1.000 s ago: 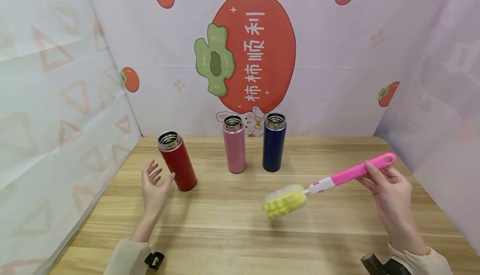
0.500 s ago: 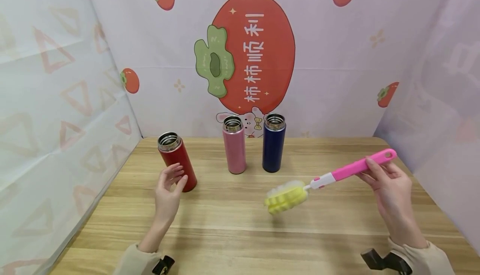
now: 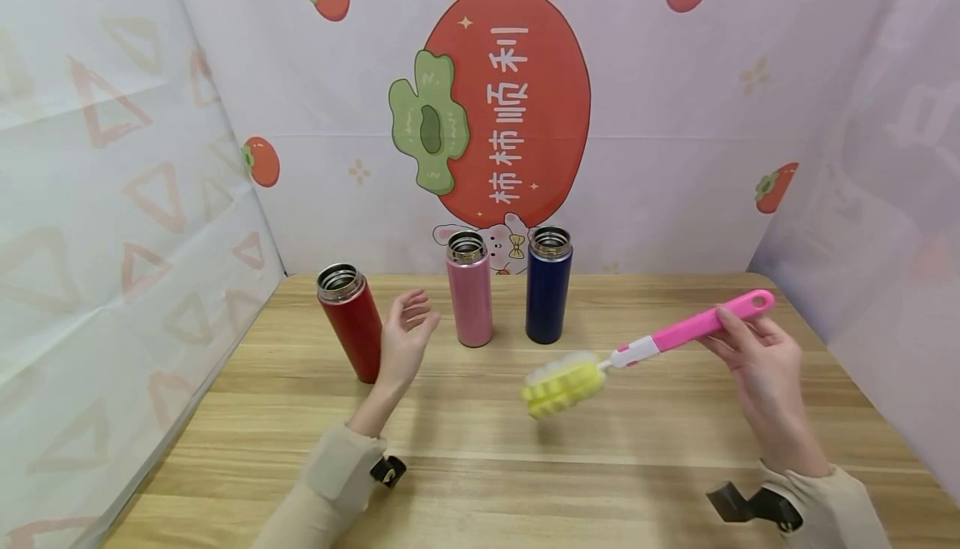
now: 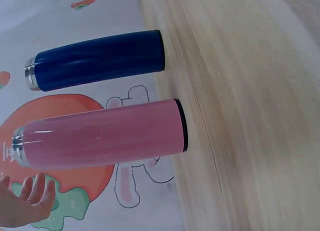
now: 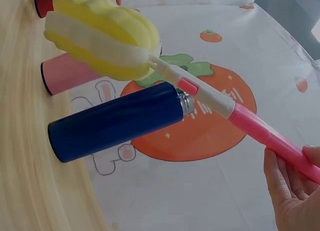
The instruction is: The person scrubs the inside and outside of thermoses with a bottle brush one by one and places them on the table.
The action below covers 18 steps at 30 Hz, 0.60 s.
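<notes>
Between the red bottle [image 3: 352,328] and the pink bottle [image 3: 471,299], my left hand [image 3: 407,336] is in the air with its fingers loosely bent, holding nothing. Its fingertips come close to the pink bottle's left side in the head view. My right hand [image 3: 757,366] pinches the pink handle of a bottle brush [image 5: 210,98] between thumb and fingers. The brush's yellow and white sponge head [image 3: 564,384] points left and down over the table. A navy blue bottle [image 3: 548,295] stands right of the pink one. All three bottles are upright and lidless, with bare steel necks.
The wooden table [image 3: 540,499] reaches back to a printed cloth backdrop [image 3: 652,182] with a large persimmon drawing. Cloth walls [image 3: 112,241] close in the left and right sides. Black camera mounts [image 3: 387,471] sit at both wrists.
My left hand has moved right, passing in front of the red bottle to near the pink one. The brush in my right hand has shifted slightly left and up.
</notes>
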Tool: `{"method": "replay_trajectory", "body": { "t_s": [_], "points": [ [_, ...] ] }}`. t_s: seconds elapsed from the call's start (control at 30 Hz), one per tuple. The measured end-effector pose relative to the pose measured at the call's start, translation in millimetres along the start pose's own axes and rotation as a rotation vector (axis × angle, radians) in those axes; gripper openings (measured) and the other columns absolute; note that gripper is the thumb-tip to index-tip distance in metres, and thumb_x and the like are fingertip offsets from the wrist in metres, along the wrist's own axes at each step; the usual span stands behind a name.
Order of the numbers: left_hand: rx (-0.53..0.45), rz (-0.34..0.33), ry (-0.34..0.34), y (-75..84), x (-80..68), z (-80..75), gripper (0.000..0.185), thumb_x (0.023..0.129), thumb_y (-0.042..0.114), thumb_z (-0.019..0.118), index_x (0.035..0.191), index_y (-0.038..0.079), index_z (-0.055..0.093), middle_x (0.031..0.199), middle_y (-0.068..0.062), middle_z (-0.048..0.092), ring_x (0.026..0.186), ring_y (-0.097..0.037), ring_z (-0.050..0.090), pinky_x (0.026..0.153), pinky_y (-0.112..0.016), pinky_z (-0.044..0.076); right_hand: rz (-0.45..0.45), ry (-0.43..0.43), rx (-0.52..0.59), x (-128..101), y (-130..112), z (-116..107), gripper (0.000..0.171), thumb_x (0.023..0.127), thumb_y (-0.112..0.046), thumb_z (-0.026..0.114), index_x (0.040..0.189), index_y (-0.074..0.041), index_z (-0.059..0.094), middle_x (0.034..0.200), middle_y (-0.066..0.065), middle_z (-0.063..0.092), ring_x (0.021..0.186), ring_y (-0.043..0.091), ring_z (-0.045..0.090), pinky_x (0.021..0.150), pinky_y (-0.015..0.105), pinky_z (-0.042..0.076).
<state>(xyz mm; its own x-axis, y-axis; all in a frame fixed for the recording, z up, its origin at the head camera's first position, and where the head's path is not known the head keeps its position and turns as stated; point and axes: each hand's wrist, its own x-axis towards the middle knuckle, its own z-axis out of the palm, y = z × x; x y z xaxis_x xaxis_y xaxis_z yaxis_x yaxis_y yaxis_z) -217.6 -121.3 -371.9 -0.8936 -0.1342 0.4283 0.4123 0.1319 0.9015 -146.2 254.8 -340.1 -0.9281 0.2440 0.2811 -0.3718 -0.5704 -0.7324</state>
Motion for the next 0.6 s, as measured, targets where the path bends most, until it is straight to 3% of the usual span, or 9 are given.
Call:
{"method": "replay_trajectory", "body": {
  "t_s": [0.4, 0.6],
  "points": [
    [0.089, -0.108, -0.072, -32.2, 31.7, 34.6, 0.077, 0.072, 0.016, 0.073, 0.133, 0.002, 0.027, 0.127, -0.02, 0.036, 0.117, -0.035, 0.039, 0.097, -0.044, 0.03, 0.007, 0.018, -0.052, -0.2, 1.4, -0.2, 0.012, 0.084, 0.004, 0.053, 0.092, 0.006, 0.062, 0.079, 0.011, 0.064, 0.073, 0.018, 0.065, 0.069, 0.029, 0.05],
    [0.052, -0.146, -0.122, -45.8, 39.9, 42.1, 0.085, 0.071, 0.017, 0.074, 0.137, 0.011, 0.022, 0.132, -0.013, 0.034, 0.12, -0.031, 0.037, 0.099, -0.043, 0.029, 0.003, 0.014, -0.038, 0.3, 1.5, -2.5, 0.013, 0.084, 0.005, 0.052, 0.092, 0.005, 0.062, 0.079, 0.012, 0.064, 0.072, 0.019, 0.065, 0.069, 0.03, 0.05]
  ]
}}
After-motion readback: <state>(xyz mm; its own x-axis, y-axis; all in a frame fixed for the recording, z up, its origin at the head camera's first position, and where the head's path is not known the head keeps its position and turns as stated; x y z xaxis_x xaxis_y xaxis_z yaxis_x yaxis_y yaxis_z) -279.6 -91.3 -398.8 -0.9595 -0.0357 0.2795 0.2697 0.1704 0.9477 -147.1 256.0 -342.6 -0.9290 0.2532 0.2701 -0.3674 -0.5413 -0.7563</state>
